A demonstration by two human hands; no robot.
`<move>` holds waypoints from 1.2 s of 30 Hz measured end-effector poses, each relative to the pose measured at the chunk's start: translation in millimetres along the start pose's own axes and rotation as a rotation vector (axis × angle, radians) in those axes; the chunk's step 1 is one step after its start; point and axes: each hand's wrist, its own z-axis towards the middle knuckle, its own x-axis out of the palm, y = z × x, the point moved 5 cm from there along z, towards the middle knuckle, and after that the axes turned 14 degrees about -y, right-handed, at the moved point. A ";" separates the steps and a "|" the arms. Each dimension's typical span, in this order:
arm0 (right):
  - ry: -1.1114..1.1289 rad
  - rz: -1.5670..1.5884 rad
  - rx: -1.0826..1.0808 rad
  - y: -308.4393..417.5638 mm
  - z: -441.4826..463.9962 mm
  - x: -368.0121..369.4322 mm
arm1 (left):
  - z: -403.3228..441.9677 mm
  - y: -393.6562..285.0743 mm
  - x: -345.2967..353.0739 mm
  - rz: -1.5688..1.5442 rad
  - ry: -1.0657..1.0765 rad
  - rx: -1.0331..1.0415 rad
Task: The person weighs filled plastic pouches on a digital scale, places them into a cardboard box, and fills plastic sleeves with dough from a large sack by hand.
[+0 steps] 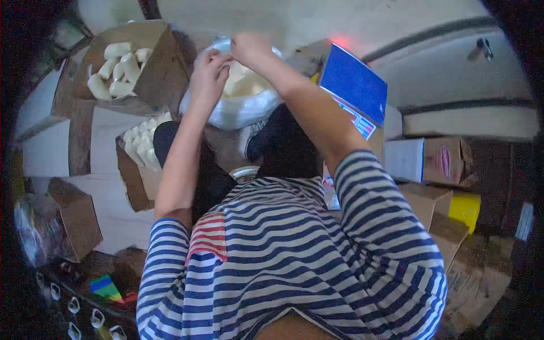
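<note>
A large clear plastic bag (pixel 241 110) of pale yellow contents (pixel 247 84) sits upright in front of my legs. My left hand (pixel 211 73) is over its left rim, with the fingers bent and drawn together near the thumb; anything between them is too small to name. My right hand (pixel 249 48) is at the far rim, slightly higher and to the right, its fingers blurred and partly hidden. The two hands are close together above the bag's opening.
A cardboard box (pixel 161 62) with filled white pouches (pixel 118 69) stands at the upper left. A smaller box (pixel 132 180) holds more pouches (pixel 141 143). A blue-topped device (pixel 354 79) is on the right, near several cartons (pixel 442 161).
</note>
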 end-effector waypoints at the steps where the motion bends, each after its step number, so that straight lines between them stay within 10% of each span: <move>1: 0.011 -0.086 -0.049 -2.1 8.3 4.1 | 6.8 -15.0 -11.8 0.071 -0.086 0.094; 3: 0.022 -0.169 -0.071 -19.1 12.1 4.6 | 10.5 -55.1 -31.7 -0.103 0.042 0.130; 5: 0.003 -0.252 -0.162 -28.0 11.5 0.1 | -7.1 -131.3 -47.0 -0.669 0.604 -0.394; 6: 0.001 -0.252 -0.151 -33.5 10.6 -4.4 | -15.6 -161.7 -50.6 -0.716 0.734 -0.072; 9: 0.048 -0.306 -0.280 -42.3 8.1 -12.6 | -59.9 -197.6 -44.2 -0.844 1.032 0.030; 16: 0.088 -0.331 -0.238 -53.1 7.1 -23.6 | -34.1 -195.4 -37.0 -1.073 0.844 -0.179; 21: 0.042 -0.351 -0.249 -59.6 13.0 -28.0 | -25.8 -269.7 -117.9 -1.745 1.081 0.451; 24: 0.036 -0.279 -0.255 -60.7 2.9 -30.0 | -38.0 -272.4 -123.8 -1.311 1.127 0.719; 29: 0.105 -0.293 -0.252 -64.4 -11.1 -23.7 | -19.6 -276.6 -129.5 -1.207 0.805 0.574; 31: 0.096 -0.299 -0.267 -66.4 -16.5 -9.2 | 12.3 -241.9 -125.5 -1.222 0.208 -0.066; 36: -0.166 -0.024 -0.427 -41.9 -34.4 -48.0 | -11.9 -239.5 -173.4 -1.176 0.267 -0.228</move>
